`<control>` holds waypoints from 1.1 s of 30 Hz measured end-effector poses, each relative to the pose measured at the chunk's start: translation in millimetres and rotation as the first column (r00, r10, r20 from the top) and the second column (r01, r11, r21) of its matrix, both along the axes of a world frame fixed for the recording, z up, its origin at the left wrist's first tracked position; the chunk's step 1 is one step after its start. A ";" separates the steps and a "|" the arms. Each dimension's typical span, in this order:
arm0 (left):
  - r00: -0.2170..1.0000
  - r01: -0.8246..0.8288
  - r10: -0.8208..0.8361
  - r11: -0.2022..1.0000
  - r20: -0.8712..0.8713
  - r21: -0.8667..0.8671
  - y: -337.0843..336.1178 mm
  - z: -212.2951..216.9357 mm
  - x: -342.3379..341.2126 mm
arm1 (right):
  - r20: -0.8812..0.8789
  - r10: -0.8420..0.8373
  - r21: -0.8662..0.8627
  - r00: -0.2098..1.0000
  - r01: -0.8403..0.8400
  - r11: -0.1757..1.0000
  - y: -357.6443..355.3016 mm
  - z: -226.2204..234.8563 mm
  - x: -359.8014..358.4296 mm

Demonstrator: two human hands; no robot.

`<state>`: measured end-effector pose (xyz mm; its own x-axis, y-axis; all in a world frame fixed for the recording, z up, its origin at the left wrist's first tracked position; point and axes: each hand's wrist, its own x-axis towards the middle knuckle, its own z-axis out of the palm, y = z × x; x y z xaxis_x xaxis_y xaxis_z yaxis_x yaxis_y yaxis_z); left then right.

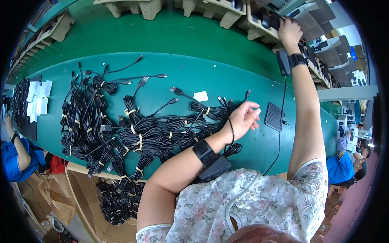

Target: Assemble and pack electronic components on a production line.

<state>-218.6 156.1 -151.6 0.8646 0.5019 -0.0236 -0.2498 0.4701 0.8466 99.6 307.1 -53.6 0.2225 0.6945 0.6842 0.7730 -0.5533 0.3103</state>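
Observation:
My left hand (243, 119) rests over the green table at the right end of a pile of black cables (158, 133). Its fingers are loosely bent and apart, with nothing visible in them. Many cables are coiled and tied with pale bands, their plugs sticking out. My right hand (290, 33) reaches to the far right, over a moulded pulp tray (256, 29). Its fingers are closed at the edge of dark items in the tray; what they grip is hard to make out. Each wrist wears a black strap with a black box.
A black ribbed pad (274, 116) lies right of my left hand, near a hanging black cord (279, 150). More pulp trays (214, 10) line the far side. Below the table's near edge, a cardboard box (81, 194) holds more cables. Co-workers in blue sit at both sides.

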 end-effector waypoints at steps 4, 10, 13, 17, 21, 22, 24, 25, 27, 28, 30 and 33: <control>0.999 -0.024 0.024 1.000 0.038 0.003 -3.5 0.9 8.9 | -0.105 0.537 0.102 0.837 -0.528 0.843 -28.9 9.5 -105.3; 0.983 0.085 -0.031 0.951 -0.180 0.298 0.3 -2.7 7.5 | -0.649 0.561 -0.454 0.514 -0.853 0.256 -105.7 -19.9 -261.1; 0.973 0.017 0.076 0.919 0.219 -0.394 -17.1 -15.1 25.8 | -0.699 0.565 -0.428 0.438 -0.889 0.160 -117.3 -25.6 -263.0; 0.998 0.020 -0.001 0.957 -0.064 0.290 -4.4 -8.7 17.6 | -0.948 0.282 -0.027 0.150 -0.917 0.398 -129.2 -28.5 -251.3; 0.999 -0.017 0.010 0.985 0.043 0.171 -2.5 2.6 5.8 | -0.927 0.186 0.347 -0.326 -0.558 0.753 -142.8 -7.1 -237.5; 0.999 -0.015 0.008 0.985 0.040 0.173 -1.2 5.1 2.0 | -0.863 0.218 0.413 -0.456 -0.388 0.824 -146.1 -2.5 -232.6; 0.994 -0.036 0.032 0.998 0.103 0.046 1.0 16.7 -2.1 | -0.791 0.226 0.475 -0.569 -0.337 0.813 -159.2 8.1 -213.6; 0.990 -0.043 0.045 0.999 0.132 -0.018 2.1 19.4 -3.6 | -0.702 0.221 0.529 -0.677 -0.288 0.799 -166.5 12.8 -203.5; 0.990 -0.042 0.053 0.995 0.131 -0.085 7.3 19.3 -7.3 | -0.596 0.226 0.583 -0.771 -0.223 0.781 -180.4 17.2 -192.4; 0.989 -0.049 0.071 0.986 0.131 -0.159 9.8 19.2 -7.7 | -0.645 0.200 0.550 -0.738 -0.266 0.792 -189.4 18.1 -188.8; 0.988 -0.044 0.075 0.973 0.132 -0.227 10.4 19.3 -6.4 | -0.735 0.144 0.472 -0.663 -0.347 0.811 -204.3 18.1 -184.2; 0.985 -0.079 0.109 0.973 0.132 -0.218 6.9 15.2 -7.4 | -0.867 0.498 0.368 -0.026 -0.708 0.603 -207.7 3.3 -188.2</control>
